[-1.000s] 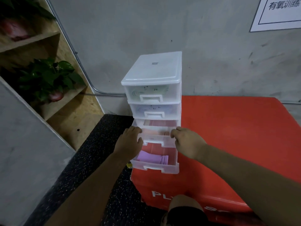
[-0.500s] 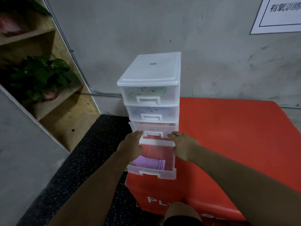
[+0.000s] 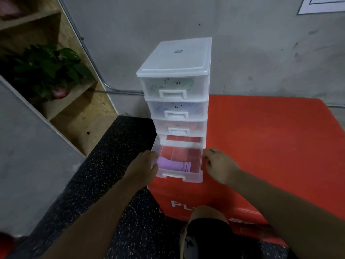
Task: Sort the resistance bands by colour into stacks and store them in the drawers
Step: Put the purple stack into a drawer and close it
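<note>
A clear plastic drawer tower (image 3: 175,57) stands on a red padded box (image 3: 261,146). Its top drawer (image 3: 173,87) shows pale green bands, the second drawer (image 3: 177,109) bluish ones, and the third drawer (image 3: 179,127) pinkish ones; all three are closed. The bottom drawer (image 3: 194,177) is pulled out, with folded purple bands (image 3: 173,165) lying in its front left. My left hand (image 3: 143,165) rests against that drawer's left wall. My right hand (image 3: 220,165) is at its right wall, fingers loosely bent, holding nothing.
The tower sits at the box's left front corner, against a grey wall. A wooden shelf with a green plant (image 3: 48,70) stands to the left. Black speckled floor (image 3: 112,184) lies below. My knee (image 3: 205,215) is in front of the box.
The third drawer, half out a second ago, has been pushed closed. Both hands have dropped from it to the sides of the pulled-out bottom drawer.
</note>
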